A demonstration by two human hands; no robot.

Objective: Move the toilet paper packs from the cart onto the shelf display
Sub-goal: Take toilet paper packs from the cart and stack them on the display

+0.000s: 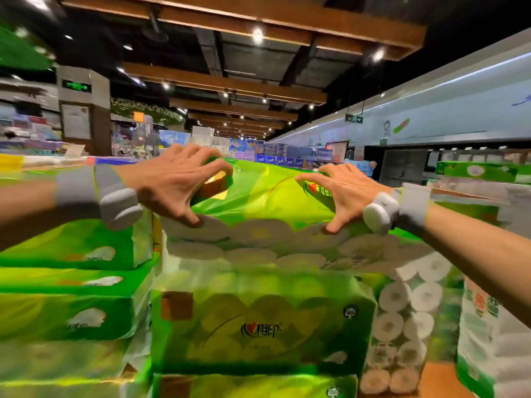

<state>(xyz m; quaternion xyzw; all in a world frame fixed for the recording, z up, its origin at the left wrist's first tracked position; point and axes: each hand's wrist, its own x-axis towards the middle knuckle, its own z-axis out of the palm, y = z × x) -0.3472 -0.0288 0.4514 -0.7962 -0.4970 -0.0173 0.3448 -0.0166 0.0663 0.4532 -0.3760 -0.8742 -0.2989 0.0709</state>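
Note:
A green plastic-wrapped toilet paper pack (pixel 267 196) lies on top of a stack of like packs in the middle of the view. My left hand (pixel 175 179) grips its left end, fingers over the top and thumb on the near face. My right hand (pixel 342 193) grips the right end the same way. Both wrists wear grey bands. Beneath it sits another green pack (pixel 258 326) with a red heart logo, and more packs below that.
More green packs (pixel 71 277) are stacked at the left. Packs with white roll ends showing (pixel 408 320) stand at the right, beside orange floor (pixel 439 380). Further green packs (pixel 477 170) lie at the far right. Store shelves and displays fill the background.

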